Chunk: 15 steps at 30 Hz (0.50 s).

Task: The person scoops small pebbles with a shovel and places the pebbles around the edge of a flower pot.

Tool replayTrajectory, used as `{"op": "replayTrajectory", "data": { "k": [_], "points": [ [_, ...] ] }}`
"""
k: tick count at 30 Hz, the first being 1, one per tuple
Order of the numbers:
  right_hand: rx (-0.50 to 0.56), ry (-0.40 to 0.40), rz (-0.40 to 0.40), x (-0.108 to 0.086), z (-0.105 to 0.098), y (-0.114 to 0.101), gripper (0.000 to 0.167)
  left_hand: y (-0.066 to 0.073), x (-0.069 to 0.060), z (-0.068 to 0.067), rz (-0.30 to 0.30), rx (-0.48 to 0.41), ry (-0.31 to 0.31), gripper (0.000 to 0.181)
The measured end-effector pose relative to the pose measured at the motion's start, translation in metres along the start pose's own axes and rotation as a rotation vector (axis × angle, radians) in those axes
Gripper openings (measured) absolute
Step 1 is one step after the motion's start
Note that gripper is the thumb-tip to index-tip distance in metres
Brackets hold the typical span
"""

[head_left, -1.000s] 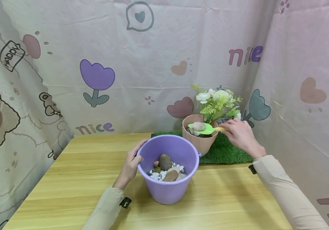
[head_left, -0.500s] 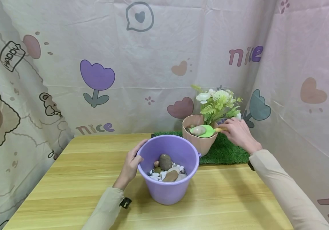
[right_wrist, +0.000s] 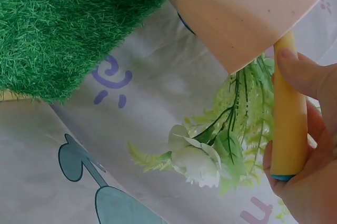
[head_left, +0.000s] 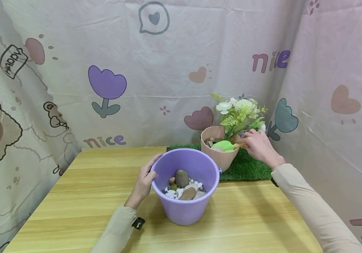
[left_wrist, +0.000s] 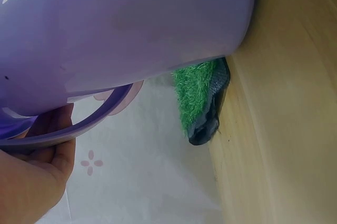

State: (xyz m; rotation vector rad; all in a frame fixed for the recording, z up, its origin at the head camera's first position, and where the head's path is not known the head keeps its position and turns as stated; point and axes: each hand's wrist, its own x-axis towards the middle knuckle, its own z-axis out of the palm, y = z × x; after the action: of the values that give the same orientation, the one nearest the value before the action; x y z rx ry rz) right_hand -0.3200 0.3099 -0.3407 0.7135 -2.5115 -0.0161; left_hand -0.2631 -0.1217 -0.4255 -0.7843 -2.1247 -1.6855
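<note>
My right hand grips the yellow handle of a small toy shovel with a green blade. The blade is tipped inside the mouth of a pink flowerpot, and a pale stone shows partly at its lower left edge. White flowers and green leaves stand in the pot, with a few stones beside them. With my left hand I hold the rim of a purple bucket on its left side; its handle passes by the fingers. Large stones and white pebbles lie in the bucket.
The flowerpot stands on a green artificial turf mat at the back right of the wooden table. A printed cloth hangs behind the table and along both sides.
My right hand has lowered slightly and turned the shovel, tipping its blade down into the pot. The stone on it has slid toward the lower edge. My left hand and the bucket stay put.
</note>
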Motion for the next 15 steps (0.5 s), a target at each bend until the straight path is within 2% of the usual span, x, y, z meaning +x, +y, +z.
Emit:
{"op": "replayTrajectory", "data": {
  "k": [7, 15],
  "points": [
    [-0.024, 0.053, -0.03, 0.0015, 0.0023, 0.0013, 0.027, -0.0007, -0.0003, 0.0004, 0.004, 0.001, -0.001, 0.07],
    [-0.045, 0.145, 0.011, 0.0019, 0.0019, -0.0003, 0.027, -0.0003, -0.0001, 0.0006, -0.001, -0.005, 0.001, 0.07]
  ]
}}
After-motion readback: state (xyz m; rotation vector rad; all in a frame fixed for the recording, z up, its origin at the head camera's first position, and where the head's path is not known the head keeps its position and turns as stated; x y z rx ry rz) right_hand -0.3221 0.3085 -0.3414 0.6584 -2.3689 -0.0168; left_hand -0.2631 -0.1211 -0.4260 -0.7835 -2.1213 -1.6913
